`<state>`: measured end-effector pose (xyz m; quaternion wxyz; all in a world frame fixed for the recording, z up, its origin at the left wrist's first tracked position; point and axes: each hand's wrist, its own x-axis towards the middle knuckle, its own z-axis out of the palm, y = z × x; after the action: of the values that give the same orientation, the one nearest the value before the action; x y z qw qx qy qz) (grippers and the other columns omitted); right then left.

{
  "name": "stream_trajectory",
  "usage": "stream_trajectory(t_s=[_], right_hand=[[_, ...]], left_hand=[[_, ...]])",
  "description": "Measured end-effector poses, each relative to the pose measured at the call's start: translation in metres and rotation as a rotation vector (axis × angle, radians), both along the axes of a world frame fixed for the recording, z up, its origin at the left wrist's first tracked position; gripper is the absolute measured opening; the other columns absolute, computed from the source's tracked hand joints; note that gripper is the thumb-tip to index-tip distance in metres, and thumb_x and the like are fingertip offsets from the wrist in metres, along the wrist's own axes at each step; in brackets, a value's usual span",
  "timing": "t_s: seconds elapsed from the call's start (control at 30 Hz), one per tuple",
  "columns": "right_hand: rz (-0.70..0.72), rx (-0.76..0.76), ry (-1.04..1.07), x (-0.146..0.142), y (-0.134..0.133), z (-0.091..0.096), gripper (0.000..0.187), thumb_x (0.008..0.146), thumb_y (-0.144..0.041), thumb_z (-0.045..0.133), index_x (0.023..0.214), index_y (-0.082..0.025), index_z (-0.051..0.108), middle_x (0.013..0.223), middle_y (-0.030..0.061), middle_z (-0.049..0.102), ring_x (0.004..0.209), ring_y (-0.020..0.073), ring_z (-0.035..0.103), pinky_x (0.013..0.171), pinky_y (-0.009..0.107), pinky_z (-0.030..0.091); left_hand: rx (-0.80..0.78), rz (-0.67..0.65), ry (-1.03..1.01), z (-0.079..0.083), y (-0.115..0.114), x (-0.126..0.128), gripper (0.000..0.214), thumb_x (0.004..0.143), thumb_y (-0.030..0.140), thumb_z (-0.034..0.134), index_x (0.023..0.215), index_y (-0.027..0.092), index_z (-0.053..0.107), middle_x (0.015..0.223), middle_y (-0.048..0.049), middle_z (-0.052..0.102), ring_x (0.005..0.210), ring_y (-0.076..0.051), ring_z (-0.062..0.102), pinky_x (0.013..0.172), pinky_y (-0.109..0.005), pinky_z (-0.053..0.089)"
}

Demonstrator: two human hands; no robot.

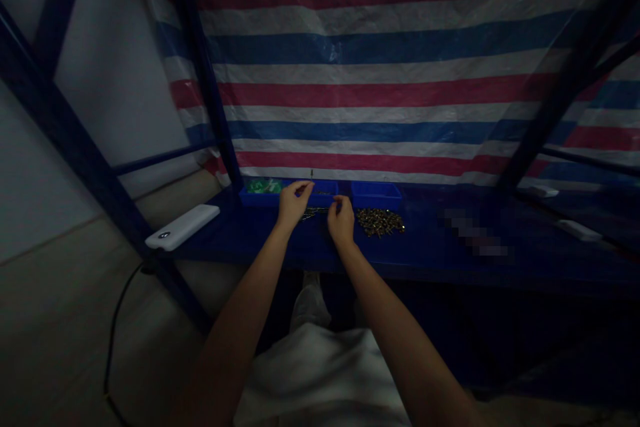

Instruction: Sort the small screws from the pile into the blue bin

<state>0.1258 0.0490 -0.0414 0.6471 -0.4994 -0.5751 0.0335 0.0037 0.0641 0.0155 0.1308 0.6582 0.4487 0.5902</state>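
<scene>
My left hand (295, 203) is raised over the front of the blue bins, its thumb and fingers pinched together. A thin, dark screw-like piece (312, 174) stands upright at its fingertips. My right hand (342, 219) is just to the right, fingers curled and closed; anything in them is too small to make out. Between and below the hands, several slender metal pieces (311, 213) lie on the blue table (430, 247). Beside my right hand is a pile of small brass-coloured metal fittings (380, 221).
Behind the hands stand a blue bin with green plastic (263, 186), a blue bin with small parts (327, 187) and another blue bin (376, 195). A white power bank (184, 227) lies at the left edge. Blue frame posts (213, 80) rise before a striped sheet.
</scene>
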Motion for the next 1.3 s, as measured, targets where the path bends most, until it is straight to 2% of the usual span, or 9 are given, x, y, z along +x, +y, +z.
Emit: stream_trajectory(t_s=[0.1, 0.27, 0.4, 0.47, 0.63, 0.73, 0.97, 1.13, 1.3], right_hand=[[-0.004, -0.005, -0.005, 0.0, 0.001, 0.0, 0.018, 0.081, -0.018, 0.036, 0.092, -0.017, 0.05, 0.09, 0.0079, 0.058, 0.085, 0.0179, 0.054, 0.079, 0.031, 0.042], [-0.002, -0.028, -0.021, 0.0, 0.001, -0.001, 0.018, 0.081, -0.019, 0.035, 0.092, -0.017, 0.05, 0.09, 0.0085, 0.058, 0.081, 0.0178, 0.055, 0.077, 0.031, 0.043], [0.005, -0.041, -0.025, 0.001, 0.003, -0.002, 0.018, 0.081, -0.019, 0.035, 0.091, -0.017, 0.05, 0.089, 0.0081, 0.058, 0.081, 0.0177, 0.055, 0.077, 0.031, 0.043], [0.006, -0.043, -0.025, 0.001, 0.003, -0.002, 0.018, 0.08, -0.018, 0.036, 0.091, -0.017, 0.05, 0.089, 0.0083, 0.059, 0.082, 0.0179, 0.055, 0.078, 0.031, 0.043], [0.002, -0.058, -0.012, 0.0, 0.002, -0.002, 0.019, 0.08, -0.018, 0.035, 0.091, -0.016, 0.051, 0.089, 0.0087, 0.059, 0.08, 0.0179, 0.055, 0.077, 0.031, 0.043], [0.001, -0.069, -0.008, 0.0, 0.002, -0.002, 0.019, 0.08, -0.018, 0.036, 0.091, -0.016, 0.051, 0.09, 0.0086, 0.059, 0.08, 0.0178, 0.055, 0.077, 0.031, 0.043], [-0.005, -0.077, 0.004, 0.001, 0.001, -0.001, 0.018, 0.08, -0.019, 0.037, 0.091, -0.017, 0.051, 0.09, 0.0079, 0.059, 0.079, 0.0174, 0.055, 0.076, 0.031, 0.042], [0.005, -0.092, 0.009, 0.001, 0.0, 0.0, 0.018, 0.081, -0.019, 0.036, 0.092, -0.017, 0.05, 0.09, 0.0077, 0.059, 0.078, 0.0176, 0.055, 0.075, 0.031, 0.042], [0.021, -0.109, -0.005, 0.001, 0.001, 0.0, 0.019, 0.081, -0.018, 0.036, 0.092, -0.017, 0.05, 0.091, 0.0082, 0.059, 0.08, 0.0182, 0.055, 0.076, 0.032, 0.042]], left_hand=[[0.155, -0.048, -0.049, 0.003, -0.014, 0.001, 0.027, 0.078, 0.035, 0.054, 0.09, 0.017, 0.069, 0.081, -0.0039, 0.067, 0.07, -0.013, 0.058, 0.065, -0.025, 0.044], [0.157, -0.039, 0.069, -0.005, -0.019, -0.003, 0.023, 0.078, 0.033, 0.054, 0.086, 0.017, 0.069, 0.076, -0.0041, 0.066, 0.066, -0.013, 0.056, 0.062, -0.025, 0.043], [0.157, -0.074, 0.211, -0.002, -0.022, -0.009, 0.018, 0.076, 0.03, 0.057, 0.081, 0.018, 0.07, 0.073, -0.0039, 0.065, 0.068, -0.014, 0.056, 0.067, -0.027, 0.043], [0.165, -0.108, 0.126, 0.001, -0.027, -0.01, 0.018, 0.076, 0.031, 0.057, 0.082, 0.019, 0.07, 0.074, -0.0036, 0.065, 0.069, -0.014, 0.056, 0.068, -0.027, 0.043], [0.118, -0.103, -0.351, -0.001, -0.041, -0.005, 0.025, 0.074, 0.038, 0.058, 0.078, 0.016, 0.07, 0.071, -0.0029, 0.064, 0.062, -0.011, 0.054, 0.063, -0.025, 0.043], [0.017, -0.136, -0.469, -0.007, -0.04, -0.003, 0.027, 0.071, 0.039, 0.061, 0.082, 0.015, 0.069, 0.065, -0.0014, 0.062, 0.057, -0.009, 0.051, 0.058, -0.022, 0.041], [-0.375, -0.193, -0.349, 0.0, -0.014, -0.001, 0.023, 0.064, 0.033, 0.065, 0.074, 0.013, 0.068, 0.055, -0.0003, 0.058, 0.044, -0.006, 0.043, 0.042, -0.019, 0.029], [-0.42, -0.112, -0.223, 0.01, 0.019, 0.001, 0.014, 0.066, 0.027, 0.061, 0.069, 0.014, 0.067, 0.052, -0.0003, 0.059, 0.042, -0.007, 0.044, 0.044, -0.02, 0.033], [-0.443, -0.062, -0.046, 0.002, 0.046, -0.009, 0.02, 0.069, 0.032, 0.057, 0.069, 0.013, 0.065, 0.052, -0.0023, 0.06, 0.043, -0.01, 0.046, 0.046, -0.023, 0.037]])
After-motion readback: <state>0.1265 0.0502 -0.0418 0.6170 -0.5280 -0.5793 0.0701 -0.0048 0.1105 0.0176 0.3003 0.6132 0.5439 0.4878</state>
